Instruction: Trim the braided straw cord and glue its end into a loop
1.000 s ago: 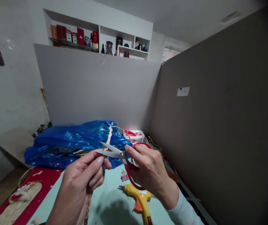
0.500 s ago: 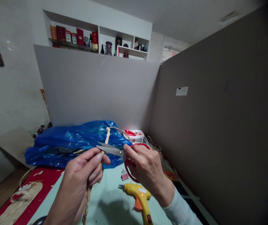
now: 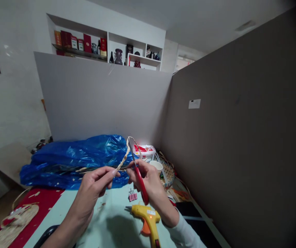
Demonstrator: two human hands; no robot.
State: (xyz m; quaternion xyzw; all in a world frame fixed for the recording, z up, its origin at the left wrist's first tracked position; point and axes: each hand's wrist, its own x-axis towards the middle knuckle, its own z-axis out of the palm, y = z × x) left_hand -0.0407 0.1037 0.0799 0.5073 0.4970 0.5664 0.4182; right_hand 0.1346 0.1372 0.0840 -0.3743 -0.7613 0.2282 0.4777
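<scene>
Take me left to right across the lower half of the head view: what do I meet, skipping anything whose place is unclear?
Sole-shaped straw piece → left hand → red-handled scissors → white cup → woven basket.

Two hands in all: one left hand (image 3: 93, 184) and one right hand (image 3: 153, 182). One pair of scissors (image 3: 141, 187), one braid (image 3: 124, 158), one gun (image 3: 151, 223), one cup (image 3: 156, 165), one basket (image 3: 170, 173), one bag (image 3: 70, 153), one packet (image 3: 145, 155), one label (image 3: 194, 104), two panels (image 3: 98, 100). Clips (image 3: 132, 197): at least one, too small to count surely.
</scene>
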